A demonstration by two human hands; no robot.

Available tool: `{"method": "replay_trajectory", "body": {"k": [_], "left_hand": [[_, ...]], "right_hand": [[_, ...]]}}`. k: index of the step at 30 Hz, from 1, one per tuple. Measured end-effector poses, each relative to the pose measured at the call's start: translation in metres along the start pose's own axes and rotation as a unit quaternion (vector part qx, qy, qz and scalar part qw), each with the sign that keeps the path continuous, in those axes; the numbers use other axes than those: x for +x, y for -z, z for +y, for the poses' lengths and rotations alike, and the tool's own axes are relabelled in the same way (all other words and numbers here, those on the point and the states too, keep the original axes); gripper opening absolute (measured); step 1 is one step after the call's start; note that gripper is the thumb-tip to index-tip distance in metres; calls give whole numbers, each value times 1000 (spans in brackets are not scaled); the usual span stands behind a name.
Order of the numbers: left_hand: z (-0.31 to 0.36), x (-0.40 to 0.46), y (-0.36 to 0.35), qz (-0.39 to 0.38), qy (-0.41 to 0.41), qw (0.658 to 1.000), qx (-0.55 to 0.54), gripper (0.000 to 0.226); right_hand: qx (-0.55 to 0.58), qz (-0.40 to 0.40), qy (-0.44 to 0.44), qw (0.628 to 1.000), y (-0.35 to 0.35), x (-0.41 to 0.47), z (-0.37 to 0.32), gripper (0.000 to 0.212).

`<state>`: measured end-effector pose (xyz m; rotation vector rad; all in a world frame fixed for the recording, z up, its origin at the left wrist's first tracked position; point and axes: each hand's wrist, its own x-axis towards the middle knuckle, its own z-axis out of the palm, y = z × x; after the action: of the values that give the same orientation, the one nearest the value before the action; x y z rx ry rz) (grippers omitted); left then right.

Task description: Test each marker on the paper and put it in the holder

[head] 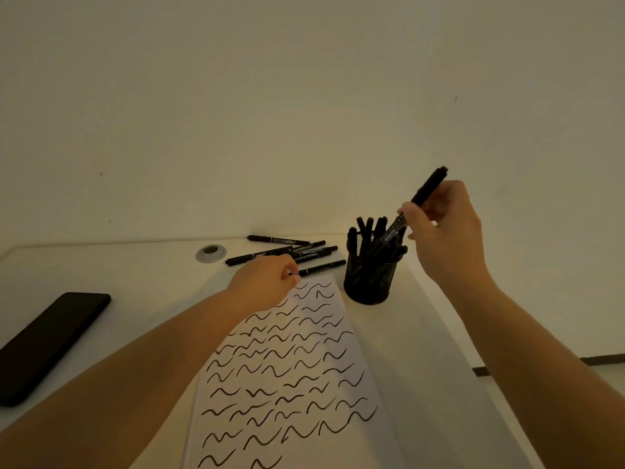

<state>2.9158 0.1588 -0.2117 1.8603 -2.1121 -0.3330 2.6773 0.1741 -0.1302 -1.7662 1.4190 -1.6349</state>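
My right hand [446,231] grips a black marker [429,187] tilted over the black mesh holder [367,282], its lower end among several markers standing in the holder. My left hand [267,279] reaches to the far end of the paper [304,384], and its fingertips pinch the near end of a loose black marker [321,267] lying on the table. Several more loose markers [287,250] lie just behind it. The white paper is covered with black wavy test strokes.
A black phone [47,343] lies on the white table at the left. A round grey cable grommet [210,253] sits near the table's back edge. The wall stands right behind the table. The table's right edge [449,336] runs close past the holder.
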Motion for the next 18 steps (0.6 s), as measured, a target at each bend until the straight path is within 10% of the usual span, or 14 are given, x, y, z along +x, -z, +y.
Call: {"method": "replay_trajectory", "body": {"k": [10, 18], "left_hand": [[1, 33, -23, -22, -28, 993, 109, 37], [-6, 42, -34, -5, -17, 994, 112, 33]], "right_hand": [[-50, 5, 18, 999, -4, 15, 23, 19], [-137, -66, 60, 987, -21, 3, 38, 62]]}}
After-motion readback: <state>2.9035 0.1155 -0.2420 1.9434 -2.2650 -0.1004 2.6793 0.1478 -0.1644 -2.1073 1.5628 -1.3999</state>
